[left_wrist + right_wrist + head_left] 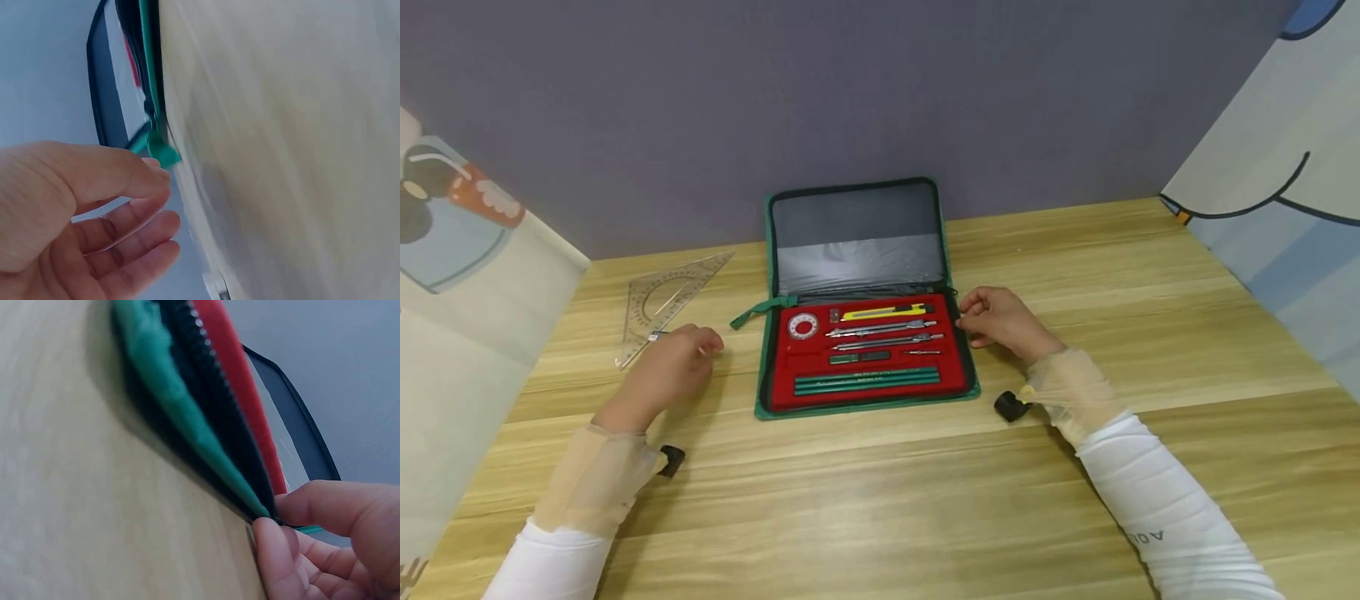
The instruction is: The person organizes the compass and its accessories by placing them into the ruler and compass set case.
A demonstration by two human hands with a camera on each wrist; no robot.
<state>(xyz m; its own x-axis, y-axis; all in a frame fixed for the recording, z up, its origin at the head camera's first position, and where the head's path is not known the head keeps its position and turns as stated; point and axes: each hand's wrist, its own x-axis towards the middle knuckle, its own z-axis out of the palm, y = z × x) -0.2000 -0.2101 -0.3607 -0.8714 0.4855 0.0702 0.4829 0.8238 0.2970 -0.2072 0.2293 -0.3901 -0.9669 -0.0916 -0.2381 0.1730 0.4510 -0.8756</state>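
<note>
A green zip case lies open on the table, its dark lid leaning back. Its red insert holds a yellow utility knife, two silver compasses, green pencils, a small green-and-grey block and a white ring-shaped piece. My right hand pinches the case's right edge between thumb and fingers, clearest in the right wrist view. My left hand hovers left of the case, fingers loosely bent, holding nothing. Close to it is the green strap.
A clear set square lies left of the case, with another thin transparent piece over its lower end, partly behind my left hand. A grey partition rises at the table's back edge. Patterned panels border both sides.
</note>
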